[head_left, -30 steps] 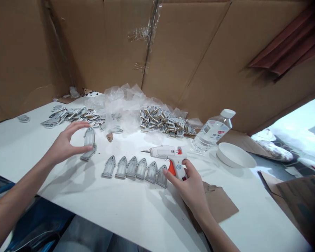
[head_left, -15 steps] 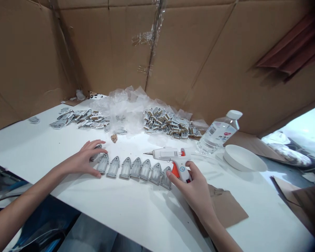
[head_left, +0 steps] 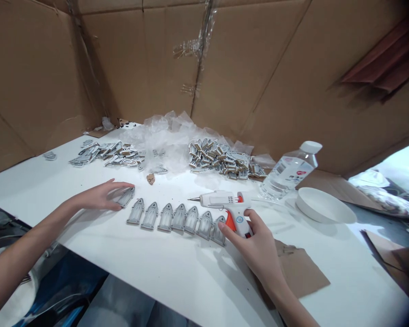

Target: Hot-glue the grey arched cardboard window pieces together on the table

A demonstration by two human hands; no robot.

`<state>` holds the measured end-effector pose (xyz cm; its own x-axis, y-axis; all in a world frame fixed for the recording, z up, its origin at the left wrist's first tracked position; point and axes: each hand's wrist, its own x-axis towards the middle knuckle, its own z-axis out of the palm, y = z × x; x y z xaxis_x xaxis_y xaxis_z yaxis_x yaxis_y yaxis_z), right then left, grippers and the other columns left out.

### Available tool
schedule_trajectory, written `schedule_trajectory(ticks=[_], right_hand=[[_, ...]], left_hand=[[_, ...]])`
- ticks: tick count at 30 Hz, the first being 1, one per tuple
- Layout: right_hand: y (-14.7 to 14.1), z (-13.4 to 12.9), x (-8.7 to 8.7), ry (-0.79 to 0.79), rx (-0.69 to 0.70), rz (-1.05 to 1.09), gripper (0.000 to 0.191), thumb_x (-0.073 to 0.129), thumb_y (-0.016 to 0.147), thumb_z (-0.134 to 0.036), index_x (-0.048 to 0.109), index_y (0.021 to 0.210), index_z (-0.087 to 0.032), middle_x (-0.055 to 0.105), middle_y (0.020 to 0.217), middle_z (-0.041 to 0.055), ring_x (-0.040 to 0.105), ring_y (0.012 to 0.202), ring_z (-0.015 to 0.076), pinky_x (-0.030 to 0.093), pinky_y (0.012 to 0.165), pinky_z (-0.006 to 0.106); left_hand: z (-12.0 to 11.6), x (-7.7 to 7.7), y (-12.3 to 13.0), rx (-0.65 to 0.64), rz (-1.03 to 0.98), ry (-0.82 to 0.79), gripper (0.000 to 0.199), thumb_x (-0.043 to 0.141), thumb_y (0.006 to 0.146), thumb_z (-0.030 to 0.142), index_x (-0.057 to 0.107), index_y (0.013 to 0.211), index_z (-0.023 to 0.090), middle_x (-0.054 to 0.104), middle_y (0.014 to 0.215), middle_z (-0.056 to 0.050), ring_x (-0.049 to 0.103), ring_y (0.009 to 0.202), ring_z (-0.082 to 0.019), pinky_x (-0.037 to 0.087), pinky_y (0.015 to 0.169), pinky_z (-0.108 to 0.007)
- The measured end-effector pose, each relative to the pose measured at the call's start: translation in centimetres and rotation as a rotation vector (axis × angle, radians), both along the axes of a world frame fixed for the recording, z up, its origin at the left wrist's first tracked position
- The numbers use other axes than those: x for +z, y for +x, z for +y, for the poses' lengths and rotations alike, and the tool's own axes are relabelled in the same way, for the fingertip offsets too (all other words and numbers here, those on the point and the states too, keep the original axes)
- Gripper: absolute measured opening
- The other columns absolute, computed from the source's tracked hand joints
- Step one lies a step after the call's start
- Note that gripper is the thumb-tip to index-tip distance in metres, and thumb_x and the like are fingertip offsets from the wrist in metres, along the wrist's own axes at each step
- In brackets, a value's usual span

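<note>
My right hand (head_left: 259, 240) grips a white hot glue gun (head_left: 221, 200) by its handle, its metal nozzle pointing left above the table. My left hand (head_left: 104, 196) holds a grey arch-shaped piece (head_left: 127, 197) between thumb and fingers, just left of a row. Several similar grey arched pieces (head_left: 165, 217) lie side by side in that slightly curved row on the white table (head_left: 132, 265). The rightmost piece (head_left: 219, 231) is partly covered by my right thumb.
Behind the row lie two heaps of grey pieces, a left heap (head_left: 111, 154) and a right heap (head_left: 225, 159), with crumpled clear plastic (head_left: 170, 141) between them. A clear bottle (head_left: 288, 172), a white bowl (head_left: 323, 206) and a cardboard scrap (head_left: 301, 270) sit to the right. Tall cardboard walls (head_left: 150, 63) enclose the back.
My left hand has moved left, away from the row's left end, with the arched piece in its fingers. My right hand keeps the glue gun in nearly the same place.
</note>
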<state>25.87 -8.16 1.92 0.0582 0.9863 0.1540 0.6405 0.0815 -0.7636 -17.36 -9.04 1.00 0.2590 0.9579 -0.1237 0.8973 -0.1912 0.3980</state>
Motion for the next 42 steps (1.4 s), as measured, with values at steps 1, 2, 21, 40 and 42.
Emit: schedule_trajectory(ticks=[1, 2, 21, 40, 42], right_hand=[[0.0, 0.0, 0.0, 0.002, 0.001, -0.001, 0.049, 0.068, 0.062, -0.060, 0.043, 0.083, -0.023, 0.044, 0.059, -0.0065, 0.036, 0.052, 0.0109, 0.034, 0.048, 0.022], [0.0, 0.0, 0.0, 0.007, 0.003, -0.004, 0.049, 0.068, 0.062, -0.060, 0.044, 0.083, -0.023, 0.044, 0.059, -0.0064, 0.036, 0.052, 0.0109, 0.034, 0.048, 0.022], [0.2, 0.0, -0.2, 0.023, 0.023, -0.013, 0.046, 0.068, 0.063, -0.058, 0.044, 0.081, -0.022, 0.042, 0.059, -0.0067, 0.034, 0.051, 0.0100, 0.032, 0.047, 0.021], [-0.5, -0.8, 0.8, 0.031, -0.004, 0.082, 0.038, 0.067, 0.065, -0.048, 0.042, 0.078, -0.023, 0.040, 0.052, -0.0090, 0.032, 0.047, 0.0092, 0.029, 0.045, 0.021], [-0.4, -0.9, 0.6, 0.041, -0.013, 0.042, 0.039, 0.067, 0.066, -0.049, 0.039, 0.077, -0.023, 0.037, 0.050, -0.0101, 0.031, 0.047, 0.0093, 0.029, 0.045, 0.021]], left_hand=[[0.0, -0.1, 0.1, -0.001, 0.005, 0.003, 0.065, 0.063, 0.079, 0.050, 0.044, 0.139, 0.034, 0.044, 0.148, -0.002, 0.037, 0.137, -0.035, 0.026, 0.112, -0.054], [0.1, -0.1, 0.2, -0.006, 0.003, 0.009, 0.062, 0.062, 0.079, 0.049, 0.047, 0.137, 0.033, 0.046, 0.147, -0.002, 0.040, 0.135, -0.034, 0.027, 0.112, -0.052], [2.5, 0.3, 0.8, -0.212, -0.081, -0.132, 0.077, 0.062, 0.078, 0.035, 0.028, 0.148, 0.033, 0.029, 0.156, -0.002, 0.029, 0.142, -0.030, 0.016, 0.117, -0.049], [2.4, 1.7, 12.2, 0.050, -0.682, 0.210, 0.084, 0.076, 0.070, 0.032, 0.036, 0.144, 0.025, 0.043, 0.146, -0.010, 0.054, 0.119, -0.025, 0.043, 0.108, -0.045], [2.6, 1.2, 14.1, 0.017, -0.634, 0.239, 0.083, 0.074, 0.072, 0.030, 0.035, 0.145, 0.027, 0.043, 0.146, -0.009, 0.056, 0.116, -0.024, 0.044, 0.107, -0.044]])
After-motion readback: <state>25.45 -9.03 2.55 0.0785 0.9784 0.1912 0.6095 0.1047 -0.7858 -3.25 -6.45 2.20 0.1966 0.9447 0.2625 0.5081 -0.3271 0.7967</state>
